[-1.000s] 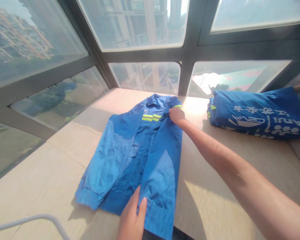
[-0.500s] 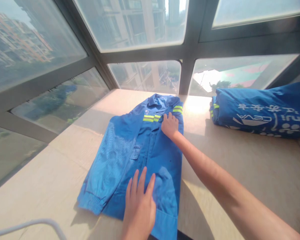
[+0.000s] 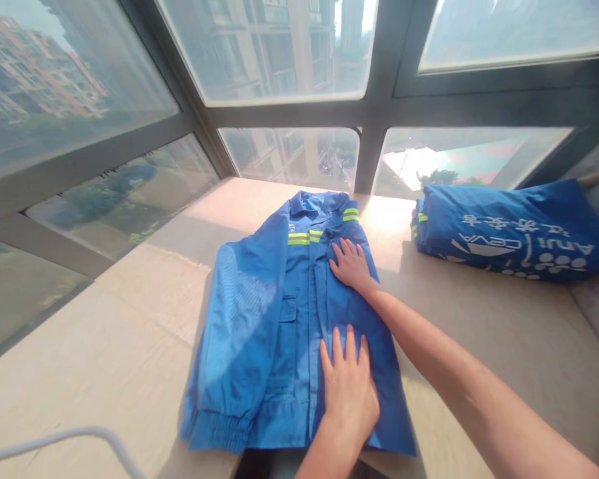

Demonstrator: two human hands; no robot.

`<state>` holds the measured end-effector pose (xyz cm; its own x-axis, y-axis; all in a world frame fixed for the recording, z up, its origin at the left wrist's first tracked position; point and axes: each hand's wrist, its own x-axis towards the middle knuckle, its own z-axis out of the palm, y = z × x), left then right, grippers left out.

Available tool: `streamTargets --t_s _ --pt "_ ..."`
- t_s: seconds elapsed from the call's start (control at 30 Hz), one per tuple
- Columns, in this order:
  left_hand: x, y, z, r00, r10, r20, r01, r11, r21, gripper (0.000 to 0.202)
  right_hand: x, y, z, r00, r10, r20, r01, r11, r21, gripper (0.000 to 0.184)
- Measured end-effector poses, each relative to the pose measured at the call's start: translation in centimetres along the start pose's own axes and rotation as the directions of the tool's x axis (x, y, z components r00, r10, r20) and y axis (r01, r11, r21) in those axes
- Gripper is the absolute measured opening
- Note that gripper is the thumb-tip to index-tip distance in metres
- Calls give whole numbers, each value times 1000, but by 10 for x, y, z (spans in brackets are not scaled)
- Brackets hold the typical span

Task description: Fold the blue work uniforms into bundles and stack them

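Observation:
A blue work jacket (image 3: 299,359) with yellow-green stripes lies front up on the pale tabletop, collar toward the window. One sleeve (image 3: 237,332) is laid down over the left part of its front, its elastic cuff near the hem. My left hand (image 3: 350,389) rests on the lower right of the jacket front with fingers spread. Farther up, below the stripe, my right hand (image 3: 350,265) lies flat on the chest, fingers apart. Neither hand grips the cloth. The sleeve on the right side is mostly hidden.
A folded stack of blue garments (image 3: 504,229) with white print sits at the right against the wall. Windows (image 3: 289,156) border the far and left edges of the pale table (image 3: 144,319). A grey-white tube (image 3: 80,432) curves across the front left corner.
My left hand has moved right and now lies on the jacket's right front. My right hand has slid slightly down and right. The jacket front is spread wider to the right and lies flatter.

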<state>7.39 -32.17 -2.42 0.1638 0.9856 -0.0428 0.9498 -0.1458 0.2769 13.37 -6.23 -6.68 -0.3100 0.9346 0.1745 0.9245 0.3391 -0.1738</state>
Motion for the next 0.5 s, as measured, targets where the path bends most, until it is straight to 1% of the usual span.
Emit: streamTargets --t_s 0.03,0.1,0.13,0.2,0.23,0.3,0.37,0.43,0.5 --pt "1 7 -2 1000 16 11 -15 999 -51 61 -1 9 -2 1000 -7 9 8 1000 -12 60" --pt "-3 14 -10 995 97 38 -90 983 -158 56 -4 26 -6 999 -15 28 16 999 -34 59" --pt "-8 14 -16 990 136 43 -125 971 -202 54 -6 35 -8 999 -17 37 18 999 -43 59" --pt "-22 3 -28 985 169 21 -159 958 -237 51 -10 51 -10 999 -22 40 24 998 -50 59" --pt "-31 -7 -34 988 157 -9 -155 962 -225 49 -11 59 -10 999 -27 35 28 998 -48 59" --pt "-50 -34 -45 990 88 -111 -106 981 -162 45 -14 76 -10 999 -36 18 36 999 -36 59" --pt "-71 -67 -51 971 -1 -240 -21 996 -90 41 -15 90 -7 999 -43 2 43 999 -17 58" --pt "-91 -104 -54 924 -146 -353 145 989 -29 42 -15 102 -3 999 -48 -1 48 999 0 58" --pt "-110 -139 -53 850 -321 -418 348 937 -11 48 -15 110 0 999 -52 1 52 999 7 58"
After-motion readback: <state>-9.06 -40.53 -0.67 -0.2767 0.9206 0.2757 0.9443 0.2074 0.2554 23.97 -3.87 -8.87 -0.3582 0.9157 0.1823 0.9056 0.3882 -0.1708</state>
